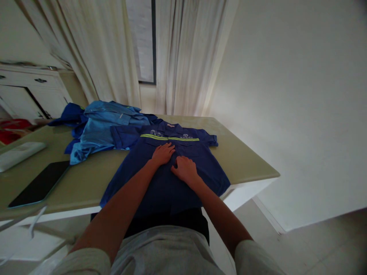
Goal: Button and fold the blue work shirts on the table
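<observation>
Left grip (163, 154) is lying flat, released, on navy shirt (169, 185); right grip (186, 170) is resting curled, can't tell if grasping. Nearer, shirt is crossing desk (243, 162) edge; rightward, room is opening.

Can see a dark tablet (41, 182) near a long white object (22, 154) at left on the table (243, 162), a white cabinet (47, 89) beyond, and pale curtains (187, 57) flanking a dark-framed window (142, 42)
</observation>
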{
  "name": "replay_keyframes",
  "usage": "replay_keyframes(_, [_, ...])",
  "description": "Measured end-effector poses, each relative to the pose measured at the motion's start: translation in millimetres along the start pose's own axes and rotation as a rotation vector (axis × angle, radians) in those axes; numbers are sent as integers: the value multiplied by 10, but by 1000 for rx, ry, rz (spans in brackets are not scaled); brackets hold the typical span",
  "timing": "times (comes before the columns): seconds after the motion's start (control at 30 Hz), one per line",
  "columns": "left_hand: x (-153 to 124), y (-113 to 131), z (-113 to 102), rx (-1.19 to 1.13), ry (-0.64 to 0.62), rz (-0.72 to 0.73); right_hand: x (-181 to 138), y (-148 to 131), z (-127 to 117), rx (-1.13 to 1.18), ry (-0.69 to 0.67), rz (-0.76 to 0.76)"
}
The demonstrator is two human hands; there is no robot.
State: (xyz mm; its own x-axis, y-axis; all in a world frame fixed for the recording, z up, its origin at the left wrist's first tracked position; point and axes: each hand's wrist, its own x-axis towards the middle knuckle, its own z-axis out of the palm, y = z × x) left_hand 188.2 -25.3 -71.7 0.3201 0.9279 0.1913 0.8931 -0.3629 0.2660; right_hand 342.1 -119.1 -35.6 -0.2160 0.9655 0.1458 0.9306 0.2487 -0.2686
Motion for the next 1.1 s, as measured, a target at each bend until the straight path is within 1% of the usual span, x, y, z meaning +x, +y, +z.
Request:
replay_keyframes(0.07, [9, -6, -49, -15, 37, 27, 8, 34, 28, 18, 12, 20])
replay_keyframes(0.13, [-26, -8, -136, -42, 127, 45, 38, 107, 48, 83, 26, 34])
replay_keyframes(0.2, [-110, -4, -238, -69, 203, 41, 67, 193, 64, 173, 56, 44])
replay_keyframes(0.23, [-169, 2, -285, -83, 207, 36, 78, 235, 72, 220, 72, 48])
replay_keyframes(0.27, [-234, 12, -326, -96, 179, 37, 88, 272, 81, 268, 84, 52])
replay_keyframes(0.37, [-424, 69, -398, -120, -13, 91, 115, 353, 105, 411, 95, 55])
replay_keyframes(0.4, [-472, 98, -406, -123, -60, 121, 125, 370, 111, 452, 90, 53])
replay_keyframes(0.43, [-507, 130, -410, -124, -86, 149, 134, 384, 115, 487, 87, 54])
replay_keyframes(0.5, [-542, 199, -413, -123, -94, 177, 149, 401, 115, 526, 82, 60])
replay_keyframes(0.57, [-544, 263, -418, -113, -92, 170, 154, 403, 100, 525, 80, 67])
replay_keyframes(0.67, [-526, 320, -428, -117, -110, 134, 124, 369, 56, 459, 52, 59])
replay_keyframes(0.77, [-514, 326, -414, -163, -139, 88, 52, 293, 16, 313, 24, 57])
replay_keyframes(0.83, [-515, 312, -382, -206, -153, 72, -1, 236, 13, 189, 37, 79])
replay_keyframes(0.93, [-542, 273, -310, -314, -131, 116, -52, 170, 42, 78, 72, 127])
replay_keyframes(1.03, [-592, 234, -249, -427, -67, 191, -64, 151, 70, 109, 109, 147])
replay_keyframes(1.1, [-626, 222, -229, -445, -16, 236, -62, 165, 76, 161, 139, 147])
